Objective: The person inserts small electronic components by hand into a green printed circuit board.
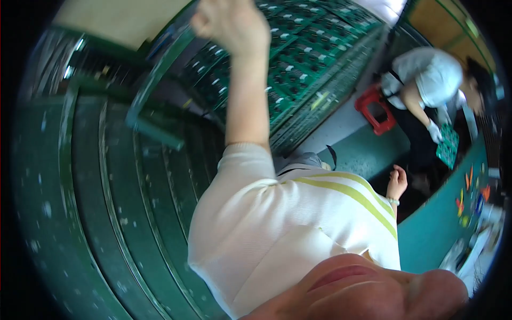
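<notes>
My left arm reaches up across the picture, and my left hand (234,26) is cut by the top edge. It is over or beside a rack (314,128) filled with rows of green circuit boards (298,58). One curled finger or thumb shows on that hand; the other fingers are hidden, and so is anything in them. My right hand (397,184), with a beaded bracelet at the wrist, hangs beside my body with loosely bent fingers apart. Nothing shows in it. Nearest to it is the edge of a green worktable (440,221).
A person in a light shirt bends over at the right, a gloved hand (434,131) on a green circuit board (448,146). A red stool (375,109) stands behind them. Small coloured tools (468,178) lie on the worktable. Green slatted metalwork (85,202) fills the left side.
</notes>
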### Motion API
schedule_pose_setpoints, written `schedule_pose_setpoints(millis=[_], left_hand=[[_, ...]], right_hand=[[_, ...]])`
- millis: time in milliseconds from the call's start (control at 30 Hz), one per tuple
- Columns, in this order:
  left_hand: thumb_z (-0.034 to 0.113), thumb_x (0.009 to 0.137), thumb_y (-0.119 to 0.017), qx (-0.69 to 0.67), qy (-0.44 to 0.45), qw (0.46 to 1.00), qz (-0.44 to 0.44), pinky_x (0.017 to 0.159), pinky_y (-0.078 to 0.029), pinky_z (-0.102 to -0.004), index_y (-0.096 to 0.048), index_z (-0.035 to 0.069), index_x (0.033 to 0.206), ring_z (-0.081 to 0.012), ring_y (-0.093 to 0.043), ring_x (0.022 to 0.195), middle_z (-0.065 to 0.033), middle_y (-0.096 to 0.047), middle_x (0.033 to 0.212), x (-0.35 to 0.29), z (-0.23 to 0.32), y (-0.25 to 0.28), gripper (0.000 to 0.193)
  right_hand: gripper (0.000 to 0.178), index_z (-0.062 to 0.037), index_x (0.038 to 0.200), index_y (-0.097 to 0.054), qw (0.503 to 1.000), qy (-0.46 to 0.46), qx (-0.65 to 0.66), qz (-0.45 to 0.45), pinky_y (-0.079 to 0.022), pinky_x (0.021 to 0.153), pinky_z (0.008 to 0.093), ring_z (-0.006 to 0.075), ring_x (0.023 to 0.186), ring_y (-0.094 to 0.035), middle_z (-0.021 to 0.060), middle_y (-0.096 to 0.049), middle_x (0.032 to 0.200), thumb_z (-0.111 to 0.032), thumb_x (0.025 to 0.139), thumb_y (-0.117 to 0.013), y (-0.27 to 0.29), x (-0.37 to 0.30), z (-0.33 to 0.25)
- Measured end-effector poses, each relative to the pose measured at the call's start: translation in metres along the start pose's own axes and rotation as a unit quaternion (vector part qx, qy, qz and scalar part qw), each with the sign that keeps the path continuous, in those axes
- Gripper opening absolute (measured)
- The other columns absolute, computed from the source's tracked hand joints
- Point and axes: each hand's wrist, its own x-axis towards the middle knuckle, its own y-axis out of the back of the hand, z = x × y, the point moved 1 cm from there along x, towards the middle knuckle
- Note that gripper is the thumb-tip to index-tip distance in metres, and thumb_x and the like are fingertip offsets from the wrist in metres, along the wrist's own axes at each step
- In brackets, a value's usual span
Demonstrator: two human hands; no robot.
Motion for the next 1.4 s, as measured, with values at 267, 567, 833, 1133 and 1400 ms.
schedule_pose_setpoints(millis=[267,567,833,1133,1400], left_hand=[[0.018,0.083,-0.053,0.086,-0.038,0.995,-0.023,0.080,-0.022,-0.0354,-0.059,0.021,0.100,-0.0165,-0.047,0.094,0.0056,-0.053,0.096,-0.093,0.022,-0.014,0.018],[0.015,0.087,-0.047,0.071,-0.041,0.990,-0.119,0.082,-0.022,-0.0398,-0.058,0.019,0.106,-0.0198,-0.043,0.098,0.0029,-0.050,0.105,-0.160,0.046,-0.002,0.023],[0.015,0.085,-0.048,0.095,-0.056,0.981,-0.159,0.087,-0.018,-0.0450,-0.057,0.015,0.110,-0.0230,-0.034,0.106,-0.0004,-0.046,0.112,-0.221,0.044,-0.005,0.026],[0.021,0.082,-0.052,0.058,-0.034,0.967,-0.246,0.089,-0.020,-0.0531,-0.039,0.014,0.125,-0.0287,-0.036,0.107,-0.0041,-0.040,0.115,-0.255,0.049,-0.019,0.046],[0.031,0.078,-0.055,-0.152,-0.194,0.959,-0.138,0.095,-0.008,-0.0606,-0.034,0.002,0.127,-0.0385,-0.022,0.122,-0.0147,-0.029,0.125,-0.243,0.100,0.007,0.061]], right_hand=[[0.015,-0.0031,0.089,-0.062,0.988,-0.119,0.021,0.096,-0.038,0.052,0.0187,0.0056,0.058,-0.048,-0.0004,-0.056,0.067,-0.006,0.084,-0.049,0.021,-0.036,0.032],[0.015,-0.0027,0.089,-0.062,0.988,-0.122,-0.013,0.098,-0.040,0.052,0.0198,0.0068,0.057,-0.050,0.0008,-0.056,0.065,-0.007,0.084,-0.049,0.033,-0.036,0.038],[0.014,-0.0024,0.089,-0.062,0.978,-0.153,-0.029,0.142,-0.041,0.053,0.0200,0.0076,0.059,-0.052,0.0011,-0.057,0.066,-0.006,0.083,-0.049,0.056,-0.083,0.050],[0.016,-0.0036,0.090,-0.064,0.946,-0.173,-0.115,0.249,-0.048,0.062,0.0279,0.0154,0.066,-0.060,0.0085,-0.063,0.074,-0.013,0.084,-0.052,0.101,-0.159,0.070],[0.018,-0.0030,0.086,-0.064,0.878,-0.272,-0.117,0.376,-0.047,0.061,0.0333,0.0243,0.063,-0.058,0.0126,-0.059,0.070,-0.014,0.077,-0.053,0.125,-0.241,0.068]])
